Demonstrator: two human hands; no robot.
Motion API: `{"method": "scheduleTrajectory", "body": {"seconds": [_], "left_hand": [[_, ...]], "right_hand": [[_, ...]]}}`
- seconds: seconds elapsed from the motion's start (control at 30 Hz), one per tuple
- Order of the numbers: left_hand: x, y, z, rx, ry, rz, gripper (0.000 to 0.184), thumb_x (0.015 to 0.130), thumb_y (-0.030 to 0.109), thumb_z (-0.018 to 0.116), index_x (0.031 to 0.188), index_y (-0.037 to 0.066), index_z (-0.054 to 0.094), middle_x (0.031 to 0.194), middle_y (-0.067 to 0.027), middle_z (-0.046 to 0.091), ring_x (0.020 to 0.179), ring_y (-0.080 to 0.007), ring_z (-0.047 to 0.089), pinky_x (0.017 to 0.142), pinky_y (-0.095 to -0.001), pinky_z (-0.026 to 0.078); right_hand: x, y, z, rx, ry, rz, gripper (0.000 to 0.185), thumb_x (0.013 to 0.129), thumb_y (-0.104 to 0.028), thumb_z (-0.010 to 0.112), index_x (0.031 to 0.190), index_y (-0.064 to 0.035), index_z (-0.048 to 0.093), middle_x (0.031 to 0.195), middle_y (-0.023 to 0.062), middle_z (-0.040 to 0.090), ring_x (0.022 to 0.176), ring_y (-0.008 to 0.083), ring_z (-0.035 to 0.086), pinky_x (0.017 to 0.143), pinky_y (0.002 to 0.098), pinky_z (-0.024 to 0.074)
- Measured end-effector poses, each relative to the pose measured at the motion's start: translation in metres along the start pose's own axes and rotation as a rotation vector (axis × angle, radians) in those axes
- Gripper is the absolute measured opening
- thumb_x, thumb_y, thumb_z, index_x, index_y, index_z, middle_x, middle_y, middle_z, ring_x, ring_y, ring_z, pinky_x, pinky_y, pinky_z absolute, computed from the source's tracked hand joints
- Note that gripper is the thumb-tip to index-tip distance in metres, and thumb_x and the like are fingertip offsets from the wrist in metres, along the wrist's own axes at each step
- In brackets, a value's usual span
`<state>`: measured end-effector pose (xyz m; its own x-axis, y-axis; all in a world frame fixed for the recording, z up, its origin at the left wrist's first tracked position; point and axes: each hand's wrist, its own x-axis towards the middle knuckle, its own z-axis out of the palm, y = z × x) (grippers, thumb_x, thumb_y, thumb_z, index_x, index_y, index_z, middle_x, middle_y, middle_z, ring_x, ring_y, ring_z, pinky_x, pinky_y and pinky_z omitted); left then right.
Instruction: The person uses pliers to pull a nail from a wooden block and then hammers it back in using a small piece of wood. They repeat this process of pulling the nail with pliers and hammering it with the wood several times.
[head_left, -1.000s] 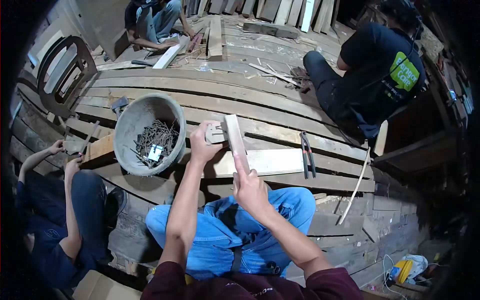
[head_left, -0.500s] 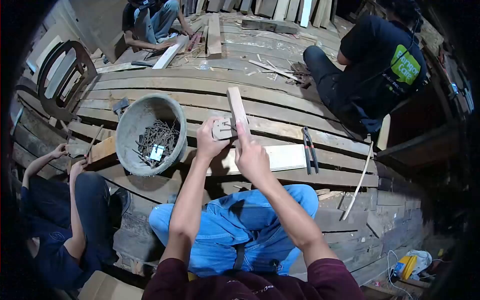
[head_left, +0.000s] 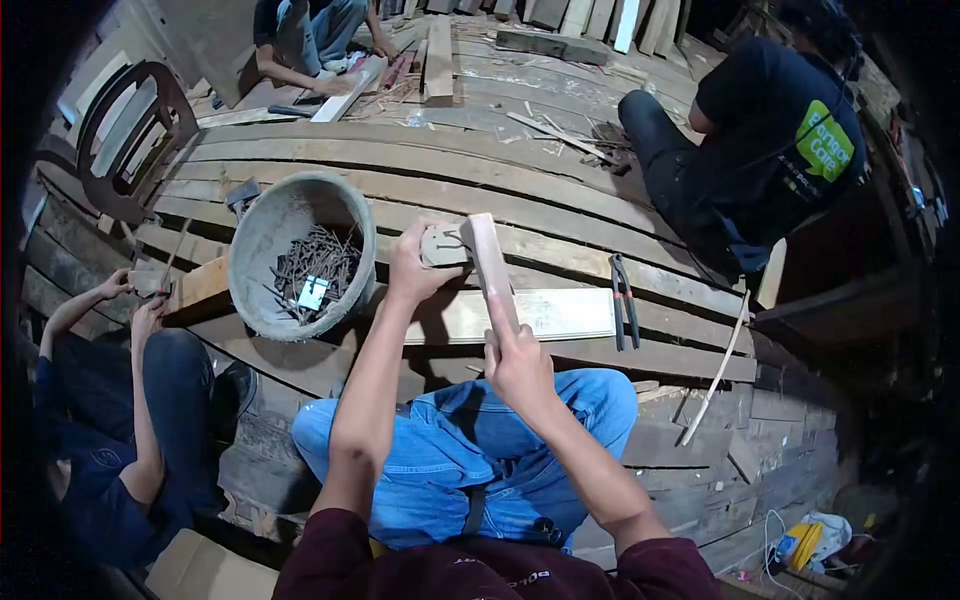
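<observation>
My left hand (head_left: 411, 264) grips a small flat block (head_left: 441, 247) with several bent nails showing on its face. Closed round the lower end of a wooden bar (head_left: 488, 262) is my right hand (head_left: 520, 368); the bar's upper part lies against the block's right edge. Beneath both hands a pale board (head_left: 560, 314) rests across the slats. Pincers with red and black handles (head_left: 624, 300) lie at its right end. To the left stands a grey bucket (head_left: 243, 270) holding many nails (head_left: 318, 262) and a small bright object (head_left: 313, 292).
A co-worker's hands (head_left: 135, 295) hold a block and a thin tool at the left. Another person (head_left: 320, 40) crouches at the back; a third (head_left: 760, 150) sits at the right. A thin stick (head_left: 716, 372) lies at right, a dark chair frame (head_left: 130, 140) at back left.
The bar first moved up across the block, then came back down, and my right hand moved with it. My left hand still holds the block. The view has shifted slightly.
</observation>
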<state>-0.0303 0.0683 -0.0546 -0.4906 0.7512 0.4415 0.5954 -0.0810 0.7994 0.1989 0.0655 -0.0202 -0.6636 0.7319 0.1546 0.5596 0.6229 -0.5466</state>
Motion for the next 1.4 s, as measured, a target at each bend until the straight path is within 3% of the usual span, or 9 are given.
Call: {"method": "scheduleTrajectory", "body": {"seconds": [0.2, 0.43, 0.53, 0.67, 0.73, 0.8, 0.93, 1.1, 1.4], "left_hand": [[0.0, 0.007, -0.002, -0.053, -0.014, 0.012, 0.058, 0.055, 0.014, 0.096, 0.104, 0.006, 0.066, 0.096, -0.0087, 0.076, 0.088, -0.0161, 0.073, 0.079, -0.032, 0.058], [-0.009, -0.01, -0.027, -0.17, -0.18, -0.02, 0.07, 0.053, 0.006, 0.094, 0.117, 0.006, 0.067, 0.107, -0.0075, 0.075, 0.1, -0.0151, 0.07, 0.09, -0.0325, 0.056], [-0.01, -0.009, -0.037, -0.102, -0.159, -0.084, 0.076, 0.056, 0.013, 0.096, 0.126, 0.008, 0.066, 0.108, -0.0132, 0.075, 0.1, -0.018, 0.071, 0.089, -0.0321, 0.056], [-0.028, 0.013, -0.027, -0.136, 0.059, 0.025, 0.08, 0.074, 0.018, 0.088, 0.142, -0.002, 0.051, 0.131, -0.022, 0.064, 0.121, -0.0282, 0.064, 0.103, -0.0374, 0.05], [-0.033, 0.018, -0.012, 0.046, 0.145, 0.096, 0.075, 0.086, 0.025, 0.078, 0.145, -0.006, 0.043, 0.146, -0.0284, 0.049, 0.138, -0.0373, 0.048, 0.114, -0.0427, 0.038], [-0.031, 0.019, 0.0, -0.07, 0.179, -0.074, 0.075, 0.087, 0.027, 0.076, 0.144, -0.008, 0.043, 0.144, -0.0294, 0.051, 0.135, -0.0389, 0.05, 0.112, -0.0436, 0.04], [-0.027, 0.036, 0.013, 0.089, 0.262, -0.035, 0.079, 0.082, 0.025, 0.078, 0.145, -0.007, 0.042, 0.135, -0.0318, 0.056, 0.126, -0.0407, 0.057, 0.106, -0.0441, 0.045], [-0.027, 0.039, 0.015, 0.098, 0.286, -0.049, 0.076, 0.083, 0.023, 0.077, 0.144, -0.008, 0.043, 0.135, -0.032, 0.055, 0.128, -0.0412, 0.055, 0.107, -0.0448, 0.043], [0.003, 0.018, 0.018, -0.109, 0.23, -0.064, 0.058, 0.077, 0.01, 0.072, 0.132, 0.003, 0.053, 0.123, -0.0208, 0.061, 0.117, -0.0358, 0.059, 0.103, -0.0425, 0.045]], "right_hand": [[0.061, -0.002, -0.011, -0.035, 0.045, 0.011, 0.067, 0.092, -0.017, 0.062, 0.153, -0.023, 0.038, 0.08, 0.0303, 0.062, 0.068, 0.0496, 0.064, 0.062, 0.0589, 0.0522], [-0.016, 0.016, -0.012, -0.01, -0.056, -0.055, 0.07, 0.091, -0.015, 0.065, 0.155, -0.0216, 0.037, 0.076, 0.0277, 0.06, 0.067, 0.0464, 0.064, 0.061, 0.0576, 0.0515], [-0.012, 0.018, 0.002, -0.016, -0.001, -0.089, 0.07, 0.091, -0.013, 0.064, 0.155, -0.0194, 0.037, 0.074, 0.027, 0.06, 0.066, 0.0455, 0.063, 0.062, 0.0561, 0.0513], [0.0, 0.013, 0.012, 0.033, 0.065, -0.083, 0.071, 0.095, -0.019, 0.06, 0.159, -0.0282, 0.03, 0.075, 0.0262, 0.057, 0.061, 0.0453, 0.063, 0.058, 0.0545, 0.0537], [0.003, 0.011, 0.013, 0.071, 0.078, -0.096, 0.071, 0.095, -0.018, 0.061, 0.158, -0.025, 0.031, 0.075, 0.0276, 0.058, 0.063, 0.0459, 0.064, 0.06, 0.0546, 0.0541], [0.003, 0.015, 0.014, 0.113, 0.106, -0.127, 0.071, 0.094, -0.017, 0.061, 0.158, -0.0227, 0.031, 0.074, 0.0284, 0.059, 0.063, 0.0459, 0.064, 0.06, 0.0546, 0.054], [0.003, 0.014, 0.005, 0.146, 0.107, -0.146, 0.07, 0.093, -0.014, 0.063, 0.157, -0.0174, 0.034, 0.075, 0.0288, 0.061, 0.066, 0.046, 0.065, 0.063, 0.054, 0.0543], [0.002, 0.012, -0.001, 0.257, 0.003, -0.041, 0.067, 0.095, -0.012, 0.06, 0.157, -0.0122, 0.032, 0.1, 0.0302, 0.069, 0.09, 0.0455, 0.07, 0.079, 0.0491, 0.0544], [-0.016, 0.023, -0.016, 0.207, 0.005, -0.043, 0.066, 0.093, -0.014, 0.063, 0.154, -0.0185, 0.039, 0.091, 0.0278, 0.067, 0.085, 0.0441, 0.068, 0.077, 0.0493, 0.0542]]}}
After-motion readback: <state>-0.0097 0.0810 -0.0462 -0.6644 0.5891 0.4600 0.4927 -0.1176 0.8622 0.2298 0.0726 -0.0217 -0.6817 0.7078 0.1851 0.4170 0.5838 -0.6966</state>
